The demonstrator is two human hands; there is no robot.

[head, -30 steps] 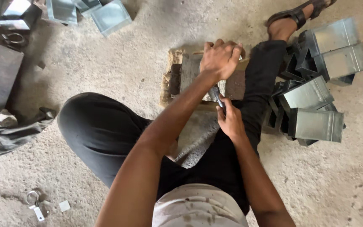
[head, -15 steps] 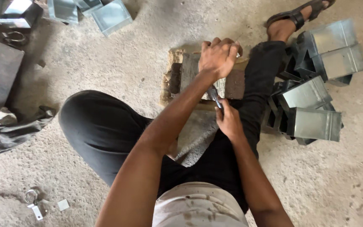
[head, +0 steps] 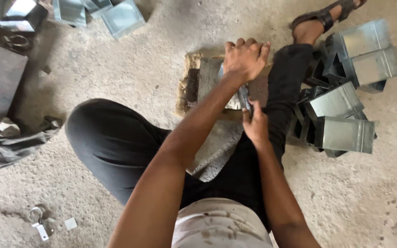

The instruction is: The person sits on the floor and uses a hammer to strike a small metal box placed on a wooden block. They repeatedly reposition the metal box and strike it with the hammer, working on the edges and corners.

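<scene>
Loose boxes (head: 116,16) at 11 o'clock. Left hand (head: 244,59) closed, pressing sheet-metal piece (head: 212,76) on block (head: 194,87), centre. Right hand (head: 255,125) grips dark tool (head: 244,98). Finished boxes (head: 345,105) stacked at 3 o'clock; this piece unfinished.

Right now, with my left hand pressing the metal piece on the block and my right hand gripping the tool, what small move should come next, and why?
Probably bring the tool in the right hand down onto the metal piece just below the left hand. That hand already pins the piece flat on the block, and the tool's head sits right at its edge, so a short, controlled stroke clear of the fingers seems fitting.
</scene>
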